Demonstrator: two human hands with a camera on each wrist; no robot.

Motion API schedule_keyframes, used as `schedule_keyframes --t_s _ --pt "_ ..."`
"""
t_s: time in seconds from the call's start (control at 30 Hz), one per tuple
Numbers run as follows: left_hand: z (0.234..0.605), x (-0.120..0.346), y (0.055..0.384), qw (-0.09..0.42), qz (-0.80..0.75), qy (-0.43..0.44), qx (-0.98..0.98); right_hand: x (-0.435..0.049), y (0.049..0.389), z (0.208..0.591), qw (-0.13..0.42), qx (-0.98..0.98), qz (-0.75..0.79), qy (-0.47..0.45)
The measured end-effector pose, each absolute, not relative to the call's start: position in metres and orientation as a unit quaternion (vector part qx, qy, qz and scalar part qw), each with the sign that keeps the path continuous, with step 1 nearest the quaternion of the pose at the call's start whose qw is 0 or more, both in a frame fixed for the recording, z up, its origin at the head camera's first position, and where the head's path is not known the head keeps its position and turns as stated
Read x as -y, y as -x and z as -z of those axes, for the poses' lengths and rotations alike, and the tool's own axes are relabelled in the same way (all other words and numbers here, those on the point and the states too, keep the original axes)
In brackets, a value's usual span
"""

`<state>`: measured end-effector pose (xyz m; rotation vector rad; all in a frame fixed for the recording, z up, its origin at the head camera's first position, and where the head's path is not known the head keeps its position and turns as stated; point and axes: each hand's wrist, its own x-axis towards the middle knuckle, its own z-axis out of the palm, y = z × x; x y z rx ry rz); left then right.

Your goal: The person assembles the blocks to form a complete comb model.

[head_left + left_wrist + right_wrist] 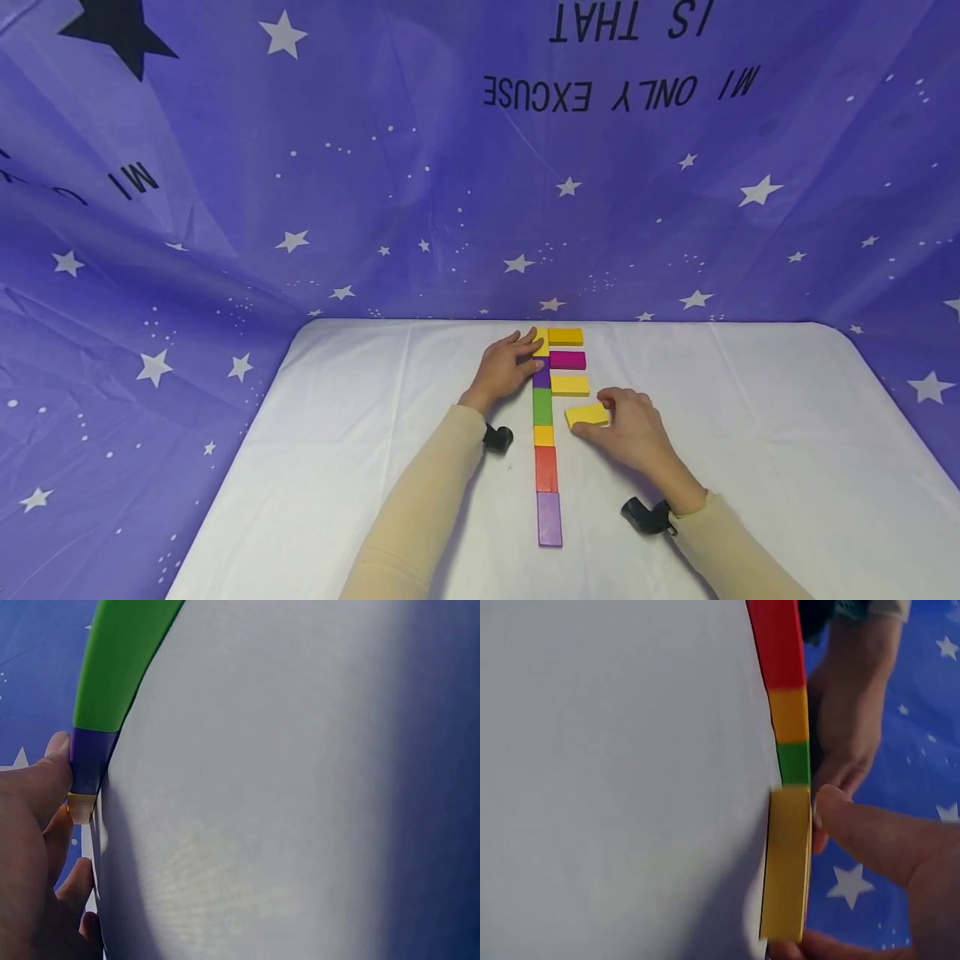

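A single-file row of coloured blocks runs toward the far table edge. From near to far come lilac (pixel 550 518), red (pixel 546 469), orange (pixel 543 436), green (pixel 542 407), dark purple (pixel 541 379) and yellow (pixel 541 347). My left hand (pixel 504 369) lies along the row's far left side, its fingers spread over the yellow block and its thumb at the purple one. Between thumb and fingers, my right hand (pixel 636 431) pinches another yellow block (pixel 585 415) by its ends, right of the green block. The same block shows large in the right wrist view (pixel 787 862).
Three blocks stick out sideways from the row's far right side: deep yellow (pixel 566 337), magenta (pixel 567 360) and pale yellow (pixel 570 387). A white cloth (pixel 337 467) covers the table. Behind it hangs a blue star-patterned curtain (pixel 450 208).
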<state>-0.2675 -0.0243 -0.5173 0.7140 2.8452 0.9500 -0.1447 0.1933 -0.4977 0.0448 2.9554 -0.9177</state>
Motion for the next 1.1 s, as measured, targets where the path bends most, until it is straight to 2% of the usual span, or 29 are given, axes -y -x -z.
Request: schedule_keyframes --t_s 0.43,1.1 --pt "0.515 0.024 0.266 0.035 -0.319 -0.227 -0.919 -0.211 0.145 0.497 0.023 -0.95 0.308 0.039" --pt "0.514 0.025 0.265 0.029 -0.316 -0.234 -0.919 -0.199 0.147 0.498 0.033 -0.953 0.302 0.016"
